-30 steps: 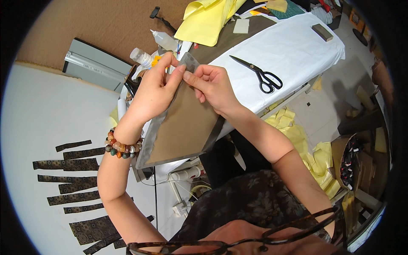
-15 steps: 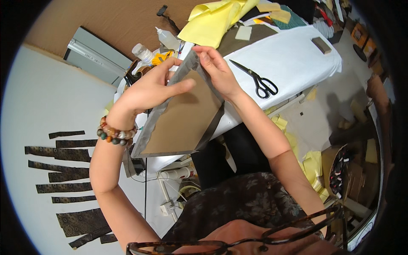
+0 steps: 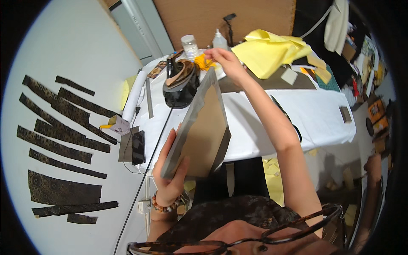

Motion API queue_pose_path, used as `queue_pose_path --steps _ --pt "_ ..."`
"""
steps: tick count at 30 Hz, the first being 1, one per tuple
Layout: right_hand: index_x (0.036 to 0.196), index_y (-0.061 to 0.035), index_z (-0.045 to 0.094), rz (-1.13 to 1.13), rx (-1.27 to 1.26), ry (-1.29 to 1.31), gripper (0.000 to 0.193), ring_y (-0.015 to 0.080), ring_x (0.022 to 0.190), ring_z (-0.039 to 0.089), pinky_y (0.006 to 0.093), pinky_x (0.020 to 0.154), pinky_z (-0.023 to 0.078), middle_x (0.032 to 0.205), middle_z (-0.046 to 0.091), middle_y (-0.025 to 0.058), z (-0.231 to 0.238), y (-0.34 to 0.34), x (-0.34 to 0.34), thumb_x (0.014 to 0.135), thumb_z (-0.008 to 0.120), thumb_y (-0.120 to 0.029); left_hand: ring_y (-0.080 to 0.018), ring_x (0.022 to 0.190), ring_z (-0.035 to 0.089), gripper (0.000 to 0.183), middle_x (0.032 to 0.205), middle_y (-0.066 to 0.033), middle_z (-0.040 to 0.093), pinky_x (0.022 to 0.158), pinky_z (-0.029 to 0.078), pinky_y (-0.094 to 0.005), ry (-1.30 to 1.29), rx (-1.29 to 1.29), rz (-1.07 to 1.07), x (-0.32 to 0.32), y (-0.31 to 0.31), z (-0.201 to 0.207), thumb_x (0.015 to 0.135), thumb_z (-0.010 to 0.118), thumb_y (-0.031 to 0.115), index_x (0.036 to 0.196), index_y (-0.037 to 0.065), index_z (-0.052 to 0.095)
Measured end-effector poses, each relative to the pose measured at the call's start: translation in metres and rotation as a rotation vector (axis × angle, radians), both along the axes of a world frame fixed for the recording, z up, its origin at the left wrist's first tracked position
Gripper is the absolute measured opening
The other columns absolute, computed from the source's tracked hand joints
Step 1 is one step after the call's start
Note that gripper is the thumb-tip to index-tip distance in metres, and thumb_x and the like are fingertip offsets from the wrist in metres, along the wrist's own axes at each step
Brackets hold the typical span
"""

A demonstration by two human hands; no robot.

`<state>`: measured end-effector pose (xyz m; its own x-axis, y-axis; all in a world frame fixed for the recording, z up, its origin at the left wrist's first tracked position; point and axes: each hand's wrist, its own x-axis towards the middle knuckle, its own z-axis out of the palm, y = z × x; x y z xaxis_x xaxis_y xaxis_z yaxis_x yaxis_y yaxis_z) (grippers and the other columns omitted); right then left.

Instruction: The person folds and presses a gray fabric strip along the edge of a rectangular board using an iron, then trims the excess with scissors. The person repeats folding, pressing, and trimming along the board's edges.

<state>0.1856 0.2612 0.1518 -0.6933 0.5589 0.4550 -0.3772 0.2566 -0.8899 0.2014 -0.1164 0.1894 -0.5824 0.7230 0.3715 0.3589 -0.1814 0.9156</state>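
My left hand [image 3: 171, 180] grips a stiff tan board [image 3: 203, 134] by its lower left edge, thumb on the face and fingers behind. Grey fabric [image 3: 197, 104] is folded over the board's borders, ragged along its inner edge. The board is tilted above the white-covered table, its narrow top end pointing away from me. Just beyond that end is my right hand [image 3: 227, 63], off the board, with fingers loosely extended beside a bunched orange cloth [image 3: 205, 62]. Nothing shows in its fingers. Left of the board stands a dark iron [image 3: 182, 87] on its base.
At the back are a clear jar [image 3: 189, 46], a squeeze bottle [image 3: 219, 41] and crumpled yellow sheeting [image 3: 272, 53]. Black scissors [image 3: 288, 112] lie partly behind my right forearm. A phone [image 3: 138, 147], a cup [image 3: 119, 125] and a cord occupy the left side. Dark patterned strips [image 3: 59, 140] hang on the wall.
My right hand has let go of the board's top corner and moved off past it. My left hand has shifted down to the lower edge, and the view has turned left.
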Motion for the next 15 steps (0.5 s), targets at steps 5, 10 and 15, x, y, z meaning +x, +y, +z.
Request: queue_pose_path --steps 5,10,15 --pt "0.141 -0.0122 0.049 -0.245 1.161 -0.222 0.077 0.0352 0.134 0.045 0.0414 0.110 0.040 0.146 0.048 0.0146 0.003 0.043 -0.151 0.069 0.067 0.010 -0.0223 0.133 0.049 0.064 0.148 -0.0215 0.047 0.110 0.034 -0.0321 -0.017 0.046 0.114 -0.015 -0.011 -0.002 0.084 0.060 -0.003 0.145 -0.012 0.041" --pt "0.109 -0.0082 0.067 0.119 1.393 -0.788 0.045 0.0354 0.105 0.064 0.0456 0.091 0.050 0.106 0.070 0.0130 0.016 0.058 -0.243 0.067 0.075 0.005 -0.0294 0.148 0.031 0.075 0.158 -0.0261 0.031 0.116 0.024 -0.0316 0.098 -0.039 -0.164 -0.037 -0.018 -0.008 0.085 0.048 -0.010 0.155 -0.007 0.020" --pt "0.098 -0.0046 0.063 0.133 1.511 -0.613 0.040 0.0356 0.098 0.066 0.0469 0.081 0.050 0.097 0.070 0.0144 0.061 0.072 -0.206 0.068 0.087 -0.017 -0.0305 0.146 0.034 0.072 0.157 -0.0267 0.032 0.114 0.027 -0.0316 0.050 -0.050 -0.184 -0.042 -0.023 -0.010 0.088 0.050 -0.007 0.154 -0.008 0.020"
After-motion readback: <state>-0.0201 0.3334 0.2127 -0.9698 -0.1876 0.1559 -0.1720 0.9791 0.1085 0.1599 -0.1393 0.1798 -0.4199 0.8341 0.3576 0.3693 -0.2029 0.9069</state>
